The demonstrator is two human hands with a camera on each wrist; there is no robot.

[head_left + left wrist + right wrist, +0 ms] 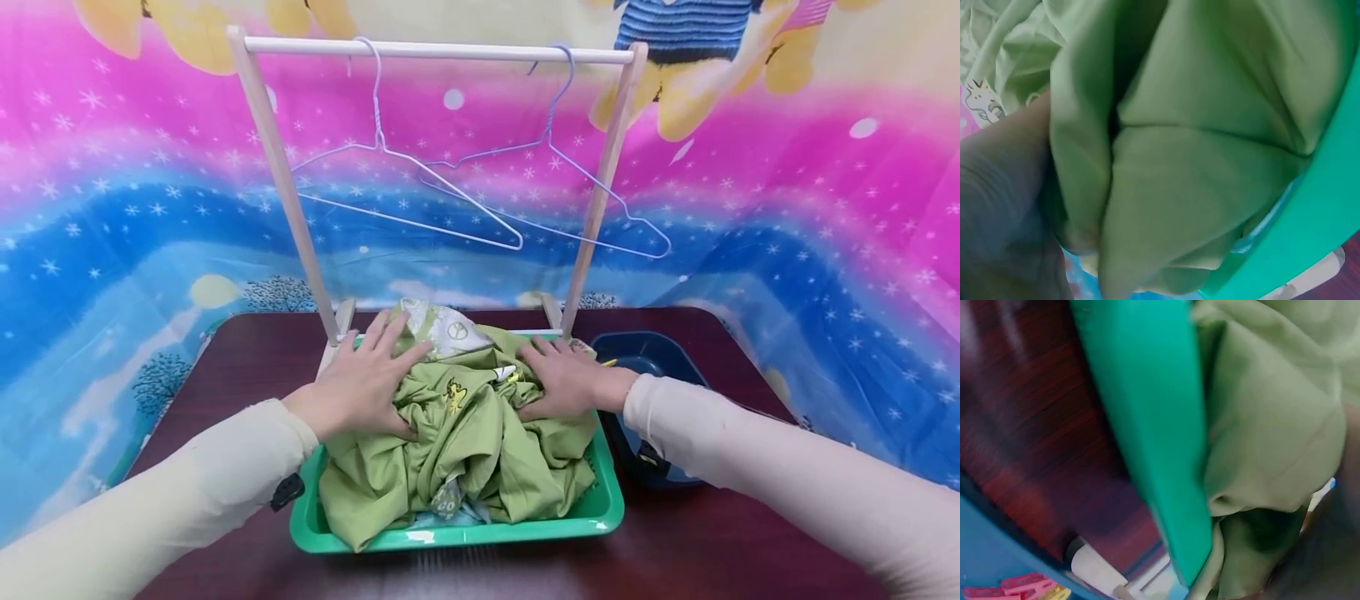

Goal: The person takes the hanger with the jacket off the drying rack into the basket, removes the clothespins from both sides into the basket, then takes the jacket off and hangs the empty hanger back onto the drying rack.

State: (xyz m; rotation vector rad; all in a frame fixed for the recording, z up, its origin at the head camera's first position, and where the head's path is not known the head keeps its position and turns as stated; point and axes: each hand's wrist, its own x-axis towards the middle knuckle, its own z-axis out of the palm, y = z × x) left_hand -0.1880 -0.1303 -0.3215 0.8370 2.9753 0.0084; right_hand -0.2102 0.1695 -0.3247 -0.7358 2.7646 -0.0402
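A heap of crumpled olive-green cloth (480, 442) with small yellow prints fills a green plastic tray (517, 532). My left hand (360, 379) lies on the heap's left side, fingers spread. On the right side my right hand (566, 379) rests on the cloth, its fingers also spread. A pale patterned piece of fabric (450, 332) shows at the back of the heap. In the left wrist view, folds of green cloth (1172, 187) partly cover the left thumb side. The right wrist view shows cloth (1272, 437) bulging beside the tray wall (1147, 412).
Behind the tray stands a wooden rack (442, 52). A white wire hanger (420, 218) and a lilac one (555, 146) hang from its bar. A dark blue basin (652, 350) sits at the right, with pink clothespins (1022, 584) inside. The table (217, 375) is dark red-brown.
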